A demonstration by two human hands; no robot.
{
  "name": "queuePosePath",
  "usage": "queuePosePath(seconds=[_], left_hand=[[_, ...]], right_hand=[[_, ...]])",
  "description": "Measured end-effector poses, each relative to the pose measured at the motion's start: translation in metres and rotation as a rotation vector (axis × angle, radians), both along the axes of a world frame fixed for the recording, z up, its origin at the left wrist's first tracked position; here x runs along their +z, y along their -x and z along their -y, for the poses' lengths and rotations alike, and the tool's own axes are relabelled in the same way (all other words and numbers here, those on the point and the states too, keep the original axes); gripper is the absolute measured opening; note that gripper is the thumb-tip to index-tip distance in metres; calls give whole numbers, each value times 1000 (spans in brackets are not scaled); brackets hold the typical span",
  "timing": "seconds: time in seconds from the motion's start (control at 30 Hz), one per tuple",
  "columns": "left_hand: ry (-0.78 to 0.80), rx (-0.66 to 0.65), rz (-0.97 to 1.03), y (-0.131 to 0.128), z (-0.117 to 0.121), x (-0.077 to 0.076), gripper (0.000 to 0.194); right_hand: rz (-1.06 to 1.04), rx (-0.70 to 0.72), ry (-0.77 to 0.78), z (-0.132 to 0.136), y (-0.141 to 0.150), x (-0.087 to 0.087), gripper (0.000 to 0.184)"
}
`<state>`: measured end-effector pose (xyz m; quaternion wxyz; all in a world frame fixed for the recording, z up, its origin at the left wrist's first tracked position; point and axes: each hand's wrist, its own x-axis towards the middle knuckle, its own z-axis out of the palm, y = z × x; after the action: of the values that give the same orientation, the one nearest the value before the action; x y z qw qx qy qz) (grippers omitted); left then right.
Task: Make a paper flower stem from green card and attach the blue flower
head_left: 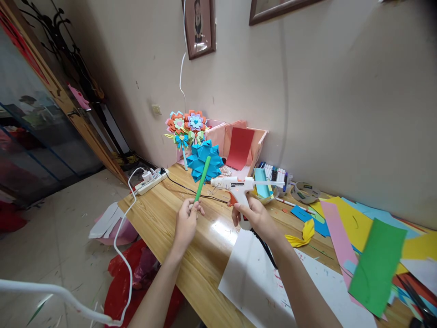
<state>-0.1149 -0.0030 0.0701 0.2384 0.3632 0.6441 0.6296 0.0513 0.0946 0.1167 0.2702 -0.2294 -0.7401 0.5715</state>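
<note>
My left hand [188, 217] is closed around the lower end of a green paper stick [203, 179], with a blue folded-paper flower [212, 169] behind its top. I cannot tell whether the flower is joined to the stick. In my right hand [254, 217] is a white glue gun [239, 184] with an orange trigger, its nozzle pointing left toward the flower. A clear glue stick juts from the gun's back. The gun's black cord hangs below the grip, over a white sheet of paper [252, 278] on the wooden table [191, 269].
Finished paper flowers [186, 125] stand by a pink box [257, 141] at the back. A power strip [150, 181] lies at the table's left edge. To the right are markers [275, 173], tape rolls [305, 192], a yellow paper leaf [303, 234], coloured paper [378, 264] and scissors [418, 300].
</note>
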Motion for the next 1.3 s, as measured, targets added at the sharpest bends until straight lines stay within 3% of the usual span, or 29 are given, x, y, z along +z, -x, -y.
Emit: queuePosePath(seconds=[0.47, 0.87, 1.3], left_hand=[[-13, -14, 17, -2, 1, 2, 26], [-4, -9, 9, -2, 2, 2, 26], [-6, -24, 5, -2, 2, 3, 26]], right_hand=[[28, -42, 61, 5, 7, -3, 21], [80, -18, 3, 0, 6, -6, 28], [106, -35, 14, 3, 5, 0, 28]])
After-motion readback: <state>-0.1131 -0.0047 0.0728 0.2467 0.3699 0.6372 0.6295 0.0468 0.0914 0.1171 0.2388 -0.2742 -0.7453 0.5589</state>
